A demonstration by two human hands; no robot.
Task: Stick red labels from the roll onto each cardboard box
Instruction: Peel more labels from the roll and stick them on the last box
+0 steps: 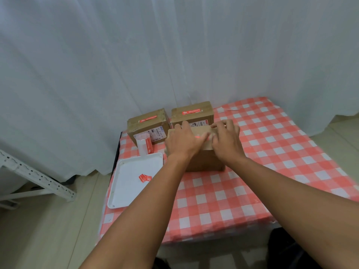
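A cardboard box (204,162) stands near the middle of the checked table. Both my hands lie flat on its top. My left hand (183,140) and my right hand (226,139) press a red label (198,137), of which only a sliver shows between the fingers. Behind stand two more cardboard boxes, the left box (145,127) and the right box (194,113), each with a red label on its top. The label roll (144,145) stands upright left of the near box, in front of the left box.
A white tray (126,183) lies at the table's left edge with a scrap of red label (144,178) in it. The red-and-white checked cloth (272,162) covers the table. White curtains hang behind. A white metal rack (35,177) stands on the floor at left.
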